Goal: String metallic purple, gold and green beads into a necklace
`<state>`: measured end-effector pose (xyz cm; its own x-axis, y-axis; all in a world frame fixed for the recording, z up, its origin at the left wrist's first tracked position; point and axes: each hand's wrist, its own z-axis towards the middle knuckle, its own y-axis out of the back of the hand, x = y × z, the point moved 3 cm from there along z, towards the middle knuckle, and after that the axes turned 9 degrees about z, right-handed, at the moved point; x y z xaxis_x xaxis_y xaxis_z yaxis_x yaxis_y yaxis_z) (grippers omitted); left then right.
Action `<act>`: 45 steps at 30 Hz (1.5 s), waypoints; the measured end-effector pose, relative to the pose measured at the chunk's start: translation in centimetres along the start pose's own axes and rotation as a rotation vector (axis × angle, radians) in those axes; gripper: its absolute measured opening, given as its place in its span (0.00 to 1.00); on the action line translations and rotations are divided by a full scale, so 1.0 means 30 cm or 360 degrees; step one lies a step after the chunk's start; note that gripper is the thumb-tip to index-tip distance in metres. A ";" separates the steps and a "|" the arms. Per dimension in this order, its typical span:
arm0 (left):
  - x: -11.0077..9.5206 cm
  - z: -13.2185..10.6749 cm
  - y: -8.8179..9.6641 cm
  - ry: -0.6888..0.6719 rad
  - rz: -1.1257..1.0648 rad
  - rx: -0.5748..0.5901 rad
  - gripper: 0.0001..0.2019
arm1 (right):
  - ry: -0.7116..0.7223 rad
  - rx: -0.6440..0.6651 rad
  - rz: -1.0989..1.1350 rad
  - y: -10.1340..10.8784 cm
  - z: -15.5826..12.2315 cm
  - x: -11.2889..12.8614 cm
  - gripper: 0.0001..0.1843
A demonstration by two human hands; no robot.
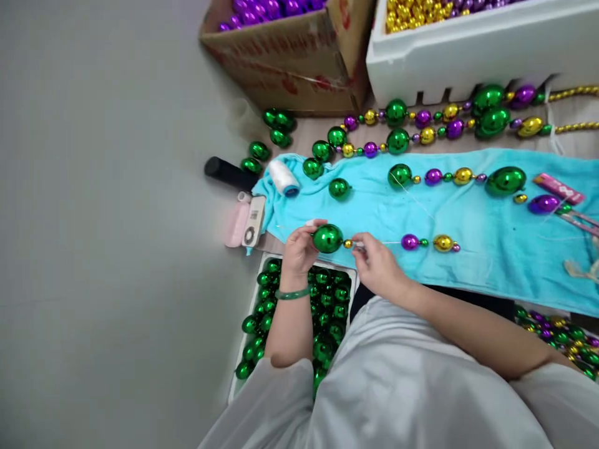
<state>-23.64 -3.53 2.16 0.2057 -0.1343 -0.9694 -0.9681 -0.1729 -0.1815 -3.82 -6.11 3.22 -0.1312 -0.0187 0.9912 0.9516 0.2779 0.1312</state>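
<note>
The left hand (302, 251) is clamping a large green bead (328, 238) over the near edge of the blue towel (365, 212). The right hand (377, 265) is pinching the white thread (390, 242) just beside a small gold bead (347, 244); what else its grip is covering cannot be told. Further along, a purple bead (410, 242) and an oval gold bead (442, 242) are lying in line on the towel. In this judgement, sound practice is keeping the large green bead steady, holding its hole in line with the thread, and drawing gently so that nothing is snagging.
</note>
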 end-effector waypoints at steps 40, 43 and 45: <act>-0.102 0.023 -0.532 -0.0542 0.0744 0.0679 0.16 | -0.0110 -0.0178 0.0450 0.290 0.083 -0.059 0.12; -0.066 0.040 -0.511 -0.0402 0.0798 0.0836 0.28 | -0.0212 -0.0270 0.0765 0.304 0.081 -0.037 0.15; -0.032 0.042 -0.501 -0.0315 0.0902 0.1008 0.34 | -0.0238 -0.0312 0.0820 0.319 0.083 -0.026 0.15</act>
<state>-9.47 0.42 5.60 -0.3027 0.1464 -0.9418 -0.8267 0.4514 0.3359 4.71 -1.05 3.66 0.3390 0.2123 0.9165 0.9350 0.0314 -0.3532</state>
